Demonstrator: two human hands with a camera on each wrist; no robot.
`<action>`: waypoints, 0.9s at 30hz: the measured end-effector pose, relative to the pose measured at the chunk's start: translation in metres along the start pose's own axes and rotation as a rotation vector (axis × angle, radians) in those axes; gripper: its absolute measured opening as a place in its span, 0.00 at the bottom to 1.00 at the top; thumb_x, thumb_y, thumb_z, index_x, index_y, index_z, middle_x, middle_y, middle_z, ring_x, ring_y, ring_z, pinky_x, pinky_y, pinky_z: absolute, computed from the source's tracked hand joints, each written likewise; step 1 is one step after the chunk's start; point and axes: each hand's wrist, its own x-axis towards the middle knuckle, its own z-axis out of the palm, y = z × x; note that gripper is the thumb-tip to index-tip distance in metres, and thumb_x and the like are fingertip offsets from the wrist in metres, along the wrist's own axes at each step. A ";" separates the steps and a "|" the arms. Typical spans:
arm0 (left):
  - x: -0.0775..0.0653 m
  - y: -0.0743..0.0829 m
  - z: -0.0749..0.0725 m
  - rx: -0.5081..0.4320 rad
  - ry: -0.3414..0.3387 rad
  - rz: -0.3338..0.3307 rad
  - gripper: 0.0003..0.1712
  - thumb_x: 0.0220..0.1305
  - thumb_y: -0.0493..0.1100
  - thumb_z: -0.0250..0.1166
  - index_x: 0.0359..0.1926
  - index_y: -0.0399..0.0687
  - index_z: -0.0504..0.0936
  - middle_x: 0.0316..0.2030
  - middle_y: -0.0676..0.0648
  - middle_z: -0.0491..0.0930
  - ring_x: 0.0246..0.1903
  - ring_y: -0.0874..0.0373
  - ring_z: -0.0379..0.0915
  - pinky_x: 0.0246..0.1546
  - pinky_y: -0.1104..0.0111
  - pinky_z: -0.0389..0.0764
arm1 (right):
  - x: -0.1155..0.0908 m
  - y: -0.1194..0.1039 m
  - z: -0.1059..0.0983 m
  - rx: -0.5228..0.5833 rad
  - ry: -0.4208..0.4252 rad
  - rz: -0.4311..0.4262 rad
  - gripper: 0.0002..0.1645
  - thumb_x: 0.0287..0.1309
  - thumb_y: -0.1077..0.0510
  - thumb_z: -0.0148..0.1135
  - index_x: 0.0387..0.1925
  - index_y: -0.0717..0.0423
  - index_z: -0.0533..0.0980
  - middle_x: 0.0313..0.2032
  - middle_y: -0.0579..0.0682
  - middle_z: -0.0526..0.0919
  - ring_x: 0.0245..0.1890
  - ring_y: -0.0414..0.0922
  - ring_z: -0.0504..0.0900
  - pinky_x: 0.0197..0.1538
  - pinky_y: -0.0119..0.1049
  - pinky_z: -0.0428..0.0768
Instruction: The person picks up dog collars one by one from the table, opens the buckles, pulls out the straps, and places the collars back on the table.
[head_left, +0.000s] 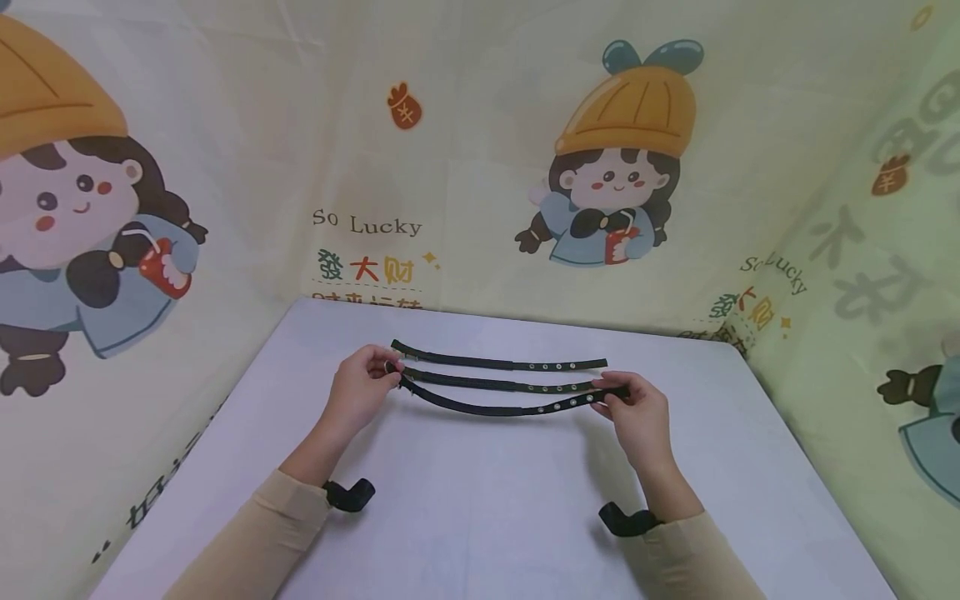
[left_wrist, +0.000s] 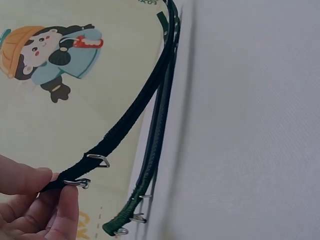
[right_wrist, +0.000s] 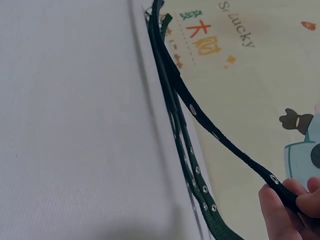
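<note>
My left hand [head_left: 360,387] pinches the buckle end of a dark, nearly black collar [head_left: 487,411] between thumb and fingers. My right hand [head_left: 641,417] pinches its other end, the one with metal eyelets. The held collar sags in a shallow curve between both hands, raised above the table. In the left wrist view, a metal buckle [left_wrist: 77,183] shows at the fingertips, with a wire loop [left_wrist: 98,160] beside it. Two dark green collars, a middle one [head_left: 472,382] and a far one [head_left: 472,362], lie side by side behind it, buckles at left and eyelets at right.
A white table [head_left: 465,492] spreads under the hands. Behind it and at both sides hangs a pale cloth backdrop [head_left: 480,200] with cartoon figures and lettering. Each wrist carries a black camera mount, one left [head_left: 351,496] and one right [head_left: 627,520].
</note>
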 end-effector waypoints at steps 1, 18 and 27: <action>0.001 -0.002 0.000 -0.004 -0.001 -0.007 0.14 0.71 0.33 0.69 0.55 0.45 0.84 0.48 0.43 0.89 0.49 0.48 0.81 0.49 0.63 0.82 | 0.001 0.001 0.000 -0.007 -0.006 0.012 0.22 0.73 0.76 0.53 0.64 0.65 0.78 0.60 0.66 0.86 0.56 0.50 0.88 0.51 0.31 0.89; 0.010 -0.023 0.002 -0.121 -0.050 -0.115 0.14 0.67 0.30 0.70 0.53 0.36 0.82 0.50 0.37 0.90 0.46 0.53 0.83 0.45 0.72 0.84 | 0.014 0.018 -0.003 0.037 -0.056 0.143 0.25 0.74 0.76 0.50 0.68 0.66 0.75 0.65 0.69 0.82 0.62 0.55 0.84 0.52 0.31 0.89; 0.015 -0.034 0.000 -0.191 -0.084 -0.159 0.17 0.69 0.28 0.68 0.57 0.35 0.80 0.54 0.34 0.88 0.53 0.50 0.85 0.48 0.72 0.88 | 0.017 0.024 -0.004 0.055 -0.076 0.210 0.28 0.73 0.77 0.49 0.70 0.63 0.74 0.67 0.67 0.80 0.55 0.46 0.87 0.53 0.34 0.89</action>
